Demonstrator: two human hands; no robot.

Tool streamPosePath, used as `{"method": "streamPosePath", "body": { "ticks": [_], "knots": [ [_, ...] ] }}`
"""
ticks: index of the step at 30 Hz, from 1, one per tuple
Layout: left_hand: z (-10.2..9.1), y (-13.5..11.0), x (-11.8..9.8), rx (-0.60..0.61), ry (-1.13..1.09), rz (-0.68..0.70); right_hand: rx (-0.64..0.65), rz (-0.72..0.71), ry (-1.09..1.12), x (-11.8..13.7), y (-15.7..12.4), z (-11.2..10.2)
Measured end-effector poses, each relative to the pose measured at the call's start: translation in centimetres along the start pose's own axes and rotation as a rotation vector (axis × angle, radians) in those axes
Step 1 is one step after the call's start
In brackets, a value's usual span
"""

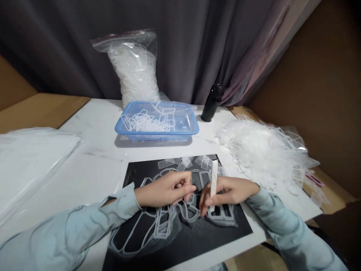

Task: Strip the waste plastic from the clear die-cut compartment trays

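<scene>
My right hand (225,191) is closed around an upright flat white stick (214,177), thumb against its lower part. To its left, my left hand (172,188) has its fingers curled and pinched together; anything between the fingertips is too small or hidden to tell. Both hands are over a black mat (197,241). Under and around them lie translucent white plastic frame-shaped pieces (163,227), some in clear film, partly covered by my hands. Small clear rectangular pieces (186,162) lie along the mat's far edge.
Behind the mat stands a blue basket (156,134) with white frames, then a full zip bag (137,71). A black bottle (213,102) stands to its right. A heap of clear plastic (265,150) spreads at right, and white plastic sheets (34,162) lie at left. Cardboard walls flank the table.
</scene>
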State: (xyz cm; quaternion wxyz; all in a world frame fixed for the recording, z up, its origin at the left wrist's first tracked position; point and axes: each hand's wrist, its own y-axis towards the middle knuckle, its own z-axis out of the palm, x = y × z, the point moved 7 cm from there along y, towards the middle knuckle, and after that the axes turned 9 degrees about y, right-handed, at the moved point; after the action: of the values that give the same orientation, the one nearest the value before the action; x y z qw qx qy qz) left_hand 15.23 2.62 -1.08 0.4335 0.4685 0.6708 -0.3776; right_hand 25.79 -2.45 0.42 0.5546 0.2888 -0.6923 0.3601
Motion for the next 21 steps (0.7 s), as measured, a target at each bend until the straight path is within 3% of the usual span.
{"method": "streamPosePath", "body": {
  "ticks": [13, 21],
  "knots": [
    [-0.5, 0.1, 0.9, -0.114, -0.244, -0.023, 0.062, 0.072, 0.039, -1.2, -0.6, -0.2],
    [-2.2, 0.5, 2.7, -0.356, -0.516, -0.107, 0.071, 0.115, 0.093, -1.0, -0.5, -0.1]
  ]
}}
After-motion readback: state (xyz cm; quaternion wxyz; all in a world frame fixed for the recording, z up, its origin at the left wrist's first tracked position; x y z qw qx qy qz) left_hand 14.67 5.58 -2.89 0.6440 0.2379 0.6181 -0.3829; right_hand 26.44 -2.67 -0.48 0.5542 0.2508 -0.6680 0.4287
